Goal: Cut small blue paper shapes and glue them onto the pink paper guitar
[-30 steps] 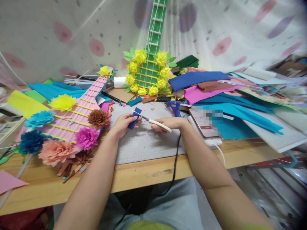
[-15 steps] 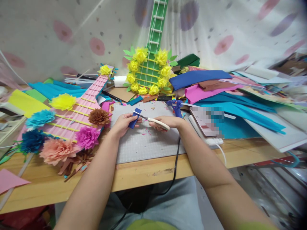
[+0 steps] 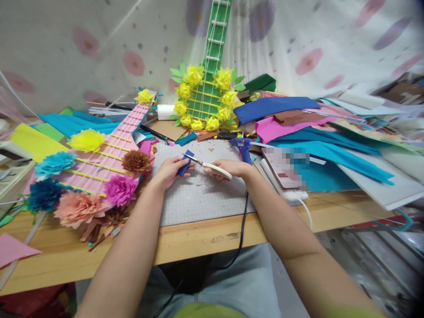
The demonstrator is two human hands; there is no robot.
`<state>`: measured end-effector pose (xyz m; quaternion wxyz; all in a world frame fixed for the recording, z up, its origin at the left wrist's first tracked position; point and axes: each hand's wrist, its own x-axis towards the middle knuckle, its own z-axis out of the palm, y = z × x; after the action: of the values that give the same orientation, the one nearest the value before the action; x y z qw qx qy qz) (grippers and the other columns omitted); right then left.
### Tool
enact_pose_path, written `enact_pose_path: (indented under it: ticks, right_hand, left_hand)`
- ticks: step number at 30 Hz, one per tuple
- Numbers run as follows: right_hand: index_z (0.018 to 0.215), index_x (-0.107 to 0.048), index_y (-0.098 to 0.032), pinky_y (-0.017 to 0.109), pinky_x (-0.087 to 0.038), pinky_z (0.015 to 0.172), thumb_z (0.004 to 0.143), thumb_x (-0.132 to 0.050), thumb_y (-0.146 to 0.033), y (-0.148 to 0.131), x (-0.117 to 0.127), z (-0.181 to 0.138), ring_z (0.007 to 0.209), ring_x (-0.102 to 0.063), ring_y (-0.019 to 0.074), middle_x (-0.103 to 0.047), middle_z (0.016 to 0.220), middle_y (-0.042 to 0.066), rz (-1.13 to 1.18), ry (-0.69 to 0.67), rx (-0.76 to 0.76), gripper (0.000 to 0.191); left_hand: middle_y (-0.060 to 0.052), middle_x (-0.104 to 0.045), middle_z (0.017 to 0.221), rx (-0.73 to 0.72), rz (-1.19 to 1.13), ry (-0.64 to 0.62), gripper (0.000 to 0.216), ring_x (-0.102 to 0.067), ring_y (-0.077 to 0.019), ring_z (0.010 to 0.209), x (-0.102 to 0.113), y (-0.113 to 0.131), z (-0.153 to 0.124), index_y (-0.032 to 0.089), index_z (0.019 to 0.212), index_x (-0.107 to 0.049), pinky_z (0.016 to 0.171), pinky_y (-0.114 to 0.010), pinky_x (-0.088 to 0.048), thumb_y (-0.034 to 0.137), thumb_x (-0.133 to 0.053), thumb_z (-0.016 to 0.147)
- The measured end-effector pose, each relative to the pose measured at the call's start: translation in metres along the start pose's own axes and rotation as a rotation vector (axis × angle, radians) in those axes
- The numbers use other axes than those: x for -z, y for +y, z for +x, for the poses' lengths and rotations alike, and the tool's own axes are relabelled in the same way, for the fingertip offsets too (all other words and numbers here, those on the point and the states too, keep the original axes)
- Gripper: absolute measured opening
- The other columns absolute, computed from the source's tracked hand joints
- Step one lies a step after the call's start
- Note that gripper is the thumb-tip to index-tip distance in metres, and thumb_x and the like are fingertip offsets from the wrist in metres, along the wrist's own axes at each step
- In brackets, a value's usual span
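Between the thumb and fingers of my left hand (image 3: 168,173) is a small folded piece of dark blue crepe paper (image 3: 184,168). My right hand (image 3: 228,168) grips white-handled scissors (image 3: 217,170), their blades pointing left across the upper part of the paper. Both hands are just above a grey cutting mat (image 3: 198,205) dotted with small paper scraps. Part of the left fingers is hidden behind the paper.
A pink paper guitar (image 3: 99,172) with paper flowers lies left; a green one (image 3: 212,95) with yellow flowers stands behind. A blue glue gun (image 3: 244,149) and phone (image 3: 276,170) are right, beside stacked crepe paper (image 3: 331,152). A black cable (image 3: 244,229) hangs over the table edge.
The scissors and my right hand have shifted very slightly left, and the blades now sit a little lower on the blue paper. My left hand is almost unmoved.
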<state>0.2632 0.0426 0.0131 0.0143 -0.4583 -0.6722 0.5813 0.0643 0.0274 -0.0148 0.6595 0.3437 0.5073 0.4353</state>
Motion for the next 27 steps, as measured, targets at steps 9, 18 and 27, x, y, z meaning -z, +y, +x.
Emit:
enact_pose_path:
  ticks: [9, 18, 27]
  right_hand:
    - [0.061, -0.041, -0.017, 0.018, -0.028, 0.036, 0.063, -0.065, -0.059, 0.0019, 0.0028, -0.0002, 0.04, -0.034, 0.0035, -0.037, 0.048, -0.007, -0.005, 0.02, -0.011, 0.048]
    - [0.061, -0.043, -0.017, 0.02, -0.028, 0.04, 0.062, -0.063, -0.059, 0.0018, 0.0042, 0.0015, 0.043, -0.036, 0.0051, -0.041, 0.051, -0.005, -0.118, 0.064, -0.048, 0.047]
    - [0.058, -0.042, -0.017, 0.023, -0.032, 0.042, 0.067, -0.055, -0.065, 0.0017, 0.0046, 0.0048, 0.041, -0.042, 0.0076, -0.045, 0.048, -0.003, -0.3, 0.066, -0.04, 0.05]
  left_hand:
    - [-0.012, -0.069, 0.072, 0.035, 0.045, 0.027, 0.011, -0.067, -0.0152, 0.06, 0.0016, 0.002, -0.002, 0.005, 0.078, -0.065, 0.046, -0.019, -0.053, 0.011, -0.056, 0.08]
    - [-0.009, -0.066, 0.067, -0.012, 0.083, 0.127, 0.004, -0.066, -0.0138, 0.057, 0.0012, -0.001, 0.0006, 0.006, 0.071, -0.063, 0.045, -0.018, -0.052, 0.005, -0.061, 0.074]
    - [-0.008, -0.065, 0.068, -0.019, 0.122, 0.177, 0.004, -0.065, -0.0145, 0.055, 0.0011, -0.0006, -0.0011, 0.007, 0.071, -0.061, 0.042, -0.019, -0.051, 0.004, -0.06, 0.073]
